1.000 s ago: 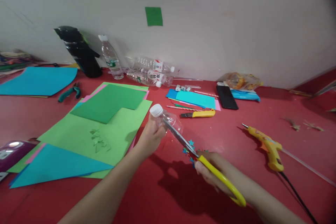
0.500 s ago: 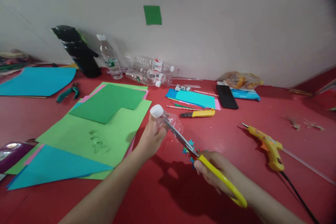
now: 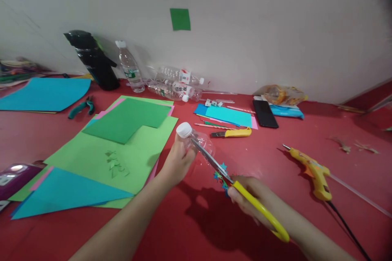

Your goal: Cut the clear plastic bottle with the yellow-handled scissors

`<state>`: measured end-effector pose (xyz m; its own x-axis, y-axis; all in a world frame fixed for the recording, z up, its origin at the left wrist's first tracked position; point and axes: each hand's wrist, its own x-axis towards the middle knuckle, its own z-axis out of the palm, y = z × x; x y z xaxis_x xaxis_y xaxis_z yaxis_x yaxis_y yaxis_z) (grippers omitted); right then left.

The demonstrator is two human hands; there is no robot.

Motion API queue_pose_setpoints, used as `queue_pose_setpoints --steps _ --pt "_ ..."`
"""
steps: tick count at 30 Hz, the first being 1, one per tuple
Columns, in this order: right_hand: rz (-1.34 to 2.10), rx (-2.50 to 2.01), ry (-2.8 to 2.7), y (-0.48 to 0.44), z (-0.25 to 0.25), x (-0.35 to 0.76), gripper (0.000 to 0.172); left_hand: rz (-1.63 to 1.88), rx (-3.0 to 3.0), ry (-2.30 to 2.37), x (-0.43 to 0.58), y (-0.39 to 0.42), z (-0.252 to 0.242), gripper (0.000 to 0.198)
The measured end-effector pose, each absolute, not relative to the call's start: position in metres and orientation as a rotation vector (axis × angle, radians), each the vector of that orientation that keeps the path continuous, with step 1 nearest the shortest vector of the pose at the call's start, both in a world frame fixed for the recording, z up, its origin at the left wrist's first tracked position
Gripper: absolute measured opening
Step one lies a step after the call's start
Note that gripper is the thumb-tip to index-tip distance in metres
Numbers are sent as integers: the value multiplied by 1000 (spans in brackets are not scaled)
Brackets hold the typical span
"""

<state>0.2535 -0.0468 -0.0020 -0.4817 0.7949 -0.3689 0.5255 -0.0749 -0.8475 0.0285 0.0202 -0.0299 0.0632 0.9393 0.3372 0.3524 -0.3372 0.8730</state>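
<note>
My left hand (image 3: 179, 163) grips the neck of a clear plastic bottle top (image 3: 203, 142) with a white cap (image 3: 184, 130). In my right hand (image 3: 254, 200) is a pair of scissors (image 3: 214, 163) with yellow handles, my fingers wrapped round them. The blades point up and left and lie at the bottle piece just below its neck; whether they have plastic between them I cannot tell. Small blue and green paper stars (image 3: 223, 174) lie on the red table (image 3: 183, 232) beneath the scissors, partly hidden by the blades and my hand.
Coloured paper sheets (image 3: 143, 142) with small green scraps spread at left, near teal pliers (image 3: 82, 107). Behind stand a black flask (image 3: 94, 65) and a water bottle (image 3: 130, 67), beside lying bottles (image 3: 171, 89). A yellow utility knife (image 3: 235, 132), a phone (image 3: 265, 113) and a glue gun (image 3: 310, 169) lie right.
The view has shifted very slightly, so the background sits a little further right. Both hands, the bottle piece and the scissors keep nearly the same pose.
</note>
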Motion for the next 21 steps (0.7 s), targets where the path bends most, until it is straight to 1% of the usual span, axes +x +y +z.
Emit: queue_pose_setpoints --steps 10,15,18,21 --pt "1482 -1439 -1966 -46 -3 250 50 1262 1780 1297 27 21 -32 21" --pt "1524 -1442 -1946 -46 -3 252 50 1286 1729 1261 28 21 -29 19" --pt "1600 -1468 -1895 -45 -3 251 48 1261 1659 1225 29 22 -29 12" --pt "1678 -1491 -1863 -45 -2 251 45 1264 1604 1196 30 24 -30 10"
